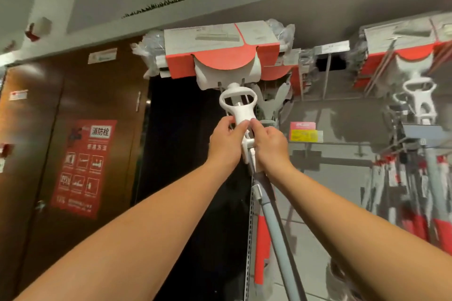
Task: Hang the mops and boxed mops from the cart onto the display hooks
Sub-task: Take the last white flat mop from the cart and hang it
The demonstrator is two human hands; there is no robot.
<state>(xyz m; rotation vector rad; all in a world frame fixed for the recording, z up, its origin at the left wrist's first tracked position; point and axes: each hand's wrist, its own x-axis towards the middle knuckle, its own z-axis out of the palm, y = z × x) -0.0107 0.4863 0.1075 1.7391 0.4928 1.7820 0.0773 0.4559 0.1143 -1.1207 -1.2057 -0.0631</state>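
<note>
Both hands (226, 140) (270, 146) pinch mop (238, 102) beneath shelf edge (244, 2).

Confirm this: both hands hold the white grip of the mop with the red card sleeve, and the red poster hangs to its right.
Wrong on one point. The head view shows the red poster to the left of the mop, on the brown door. The rest stands: the left hand and right hand both hold its white grip.
</note>
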